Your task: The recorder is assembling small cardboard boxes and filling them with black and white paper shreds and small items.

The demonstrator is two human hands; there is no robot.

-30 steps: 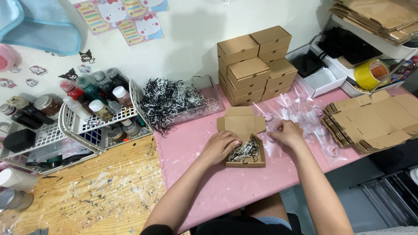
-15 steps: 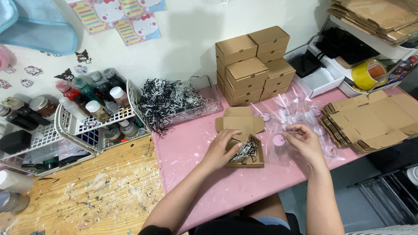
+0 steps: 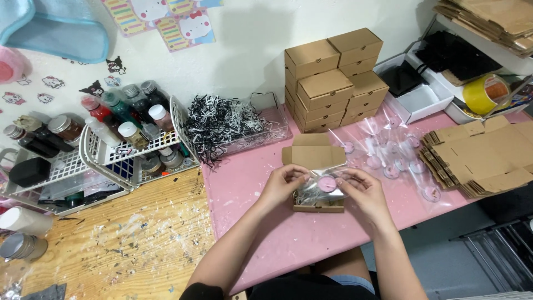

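Left hand (image 3: 284,186) and right hand (image 3: 363,191) pinch a clear bag with a pink disc (image 3: 326,184) (held from both sides) over an open cardboard box (image 3: 316,161) on the pink table (image 3: 266,233)

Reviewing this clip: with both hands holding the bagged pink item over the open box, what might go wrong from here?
Three risks, all judgement:
1. The left hand and right hand grip slippery clear wrapping; the bagged pink item may slip.
2. The small open cardboard box sits near the pink table's front edge; pressing could push it off.
3. Shredded paper filler may spill out or stop the flap from closing.
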